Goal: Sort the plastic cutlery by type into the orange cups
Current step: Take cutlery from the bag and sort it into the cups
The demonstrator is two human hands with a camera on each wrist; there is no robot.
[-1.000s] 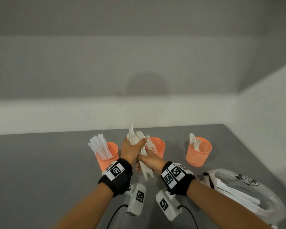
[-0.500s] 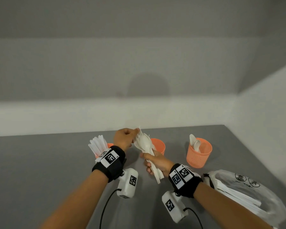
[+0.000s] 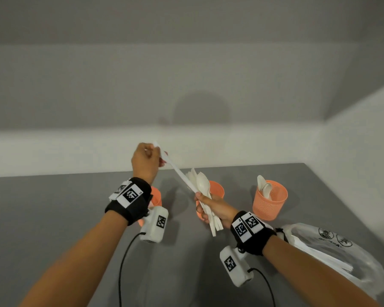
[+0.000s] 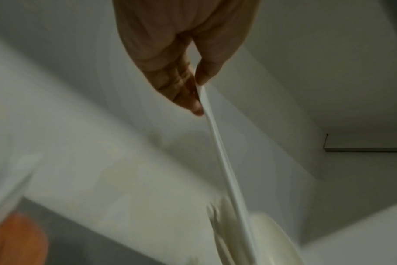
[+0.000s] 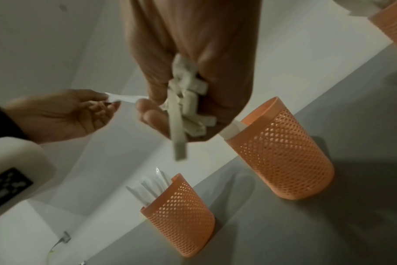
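With the left hand [image 3: 145,161] now lifted away, pinching a knife [image 3: 179,173] and drawing it from the bundle [image 3: 205,196] clenched in the right hand [image 3: 213,209], likely heading for the left cup [image 3: 156,197].

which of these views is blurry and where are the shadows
Left wrist view: heavy motion blur low down, smearing the white plastic cutlery bundle; only the left hand pinching a white plastic knife is fairly sharp. Right wrist view: dim, the middle orange mesh cup casts a shadow. Head view: sharp, round shadow on wall.
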